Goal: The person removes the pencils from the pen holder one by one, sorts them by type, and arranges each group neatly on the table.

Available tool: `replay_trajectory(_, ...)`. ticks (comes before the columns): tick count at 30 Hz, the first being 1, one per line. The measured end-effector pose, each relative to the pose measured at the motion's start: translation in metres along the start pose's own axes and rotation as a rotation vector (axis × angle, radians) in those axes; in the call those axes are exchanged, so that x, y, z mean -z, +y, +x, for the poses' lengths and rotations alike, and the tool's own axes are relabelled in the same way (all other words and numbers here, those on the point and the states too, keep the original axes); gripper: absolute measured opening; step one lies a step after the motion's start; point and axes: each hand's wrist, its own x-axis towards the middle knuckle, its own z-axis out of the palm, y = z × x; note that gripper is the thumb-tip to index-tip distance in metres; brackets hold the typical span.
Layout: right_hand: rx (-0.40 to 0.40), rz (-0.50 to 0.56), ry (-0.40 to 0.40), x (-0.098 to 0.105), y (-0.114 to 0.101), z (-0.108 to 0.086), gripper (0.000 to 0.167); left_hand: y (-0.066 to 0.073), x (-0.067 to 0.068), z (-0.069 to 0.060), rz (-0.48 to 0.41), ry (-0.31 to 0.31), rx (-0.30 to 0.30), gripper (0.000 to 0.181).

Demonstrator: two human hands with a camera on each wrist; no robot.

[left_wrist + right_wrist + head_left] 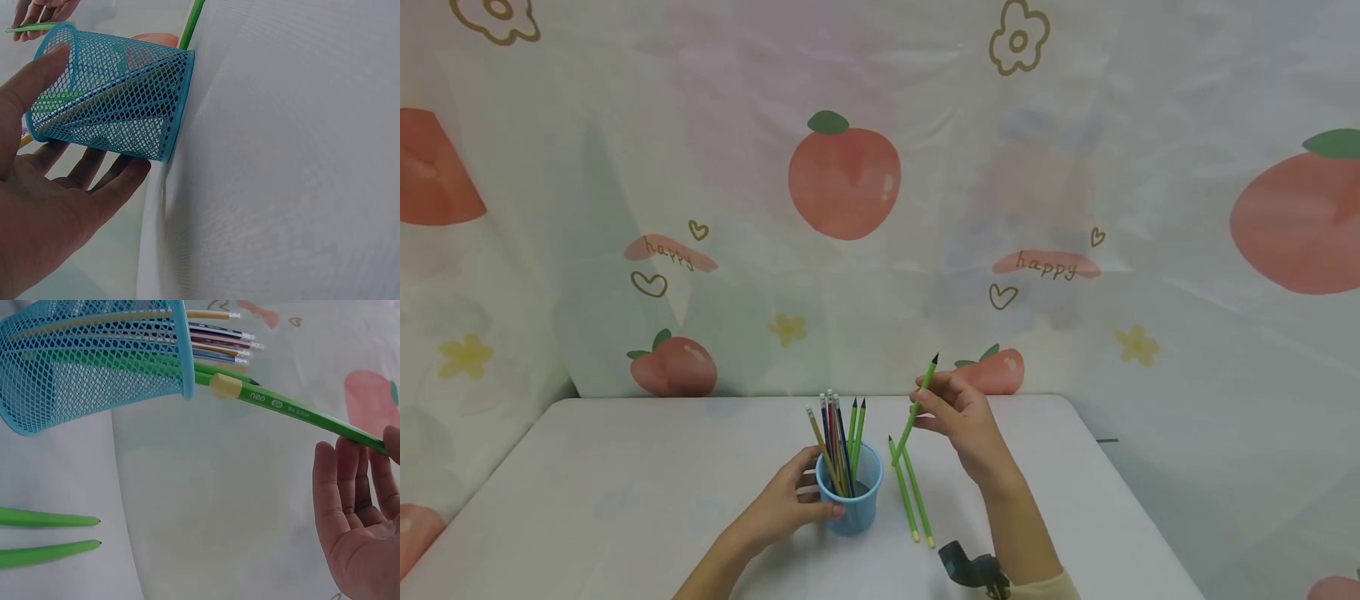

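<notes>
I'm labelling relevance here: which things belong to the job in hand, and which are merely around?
Likely the job:
green pencil, in the right hand
blue mesh cup, in the left hand
two loose green pencils
pencils in the cup

Merely around:
white table
fruit-patterned backdrop
black wrist device

Barrel marking: the bright green wooden pencil with the pale yellow end (334, 424) bears the white brand lettering "deli" (257, 397), inverted in the right wrist view. A small white oval mark (277, 403) and fine print (299, 412) follow; both are too small to read.

Backdrop marking: the pale sheet printed with red fruit (917, 287) carries "happy" twice in brown script, each on an elongated salmon-pink patch, left (671, 252) and right (1047, 264) in the head view.
</notes>
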Motion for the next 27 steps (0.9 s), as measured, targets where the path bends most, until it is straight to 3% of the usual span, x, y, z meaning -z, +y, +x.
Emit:
replay_trajectory(11, -0.062, -0.010, 0.058, 0.014, 0.007, 0.003, 0.029, 0.002, -0.001, -0.001, 0.018, 0.007, -0.001, 0.085)
replay_trajectory(27, -0.247, -0.176, 0.128, 0.027, 0.045, 0.008, 0.026, 0.003, -0.002, 0.000, 0.019, 0.008, 0.018, 0.086)
